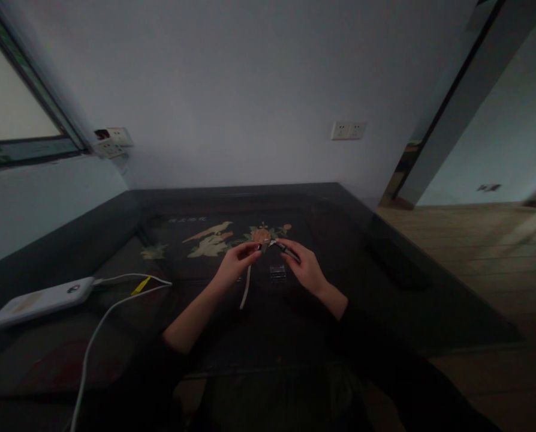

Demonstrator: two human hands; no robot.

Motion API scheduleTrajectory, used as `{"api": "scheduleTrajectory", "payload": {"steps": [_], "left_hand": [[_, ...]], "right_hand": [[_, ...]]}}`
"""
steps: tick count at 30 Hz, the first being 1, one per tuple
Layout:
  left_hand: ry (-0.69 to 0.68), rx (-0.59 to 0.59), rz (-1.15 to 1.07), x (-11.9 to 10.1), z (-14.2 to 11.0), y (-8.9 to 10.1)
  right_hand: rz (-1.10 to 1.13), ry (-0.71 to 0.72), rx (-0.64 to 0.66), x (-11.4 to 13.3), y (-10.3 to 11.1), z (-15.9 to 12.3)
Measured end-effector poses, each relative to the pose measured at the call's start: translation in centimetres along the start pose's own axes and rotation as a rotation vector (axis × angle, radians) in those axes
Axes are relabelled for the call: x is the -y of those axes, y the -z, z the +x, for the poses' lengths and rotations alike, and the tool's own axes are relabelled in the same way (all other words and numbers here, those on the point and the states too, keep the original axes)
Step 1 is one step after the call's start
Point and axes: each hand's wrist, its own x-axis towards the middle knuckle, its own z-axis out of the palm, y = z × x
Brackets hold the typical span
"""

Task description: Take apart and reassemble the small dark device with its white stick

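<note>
My left hand [237, 261] pinches a small part at the top of a thin white strap [246, 289] that hangs down toward the dark glass table [349, 240]. My right hand [304, 267] holds a slim dark tool [290, 252], its tip meeting the small part between both hands. Both hands hover just above the table, over a painted bird and flower picture [218, 239]. A small clear plastic box [277, 273] lies on the table between my wrists.
A white power bank [38, 300] with a white cable [110, 306] lies at the left. Wall sockets [348, 129] are on the back wall, more sockets [113, 141] by the window. A doorway and wooden floor [484, 258] are at the right.
</note>
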Motion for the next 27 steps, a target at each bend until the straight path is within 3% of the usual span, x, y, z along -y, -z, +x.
{"api": "scheduleTrajectory", "payload": {"steps": [6, 10, 21, 27], "left_hand": [[0.0, -0.023, 0.008, 0.3, 0.1, -0.1], [-0.018, -0.015, 0.016, 0.5, 0.1, -0.2], [-0.029, 0.02, 0.055, 0.9, 0.1, -0.1], [-0.045, 0.034, 0.086, 0.7, 0.0, -0.3]], "right_hand": [[-0.018, -0.242, -0.055, -1.4, -0.1, 0.2], [-0.048, -0.375, -0.012, -2.5, -0.1, 0.3], [-0.318, -0.539, 0.278, -3.7, 0.6, 0.3], [-0.417, -0.547, 0.283, -3.4, 0.3, 0.0]]}}
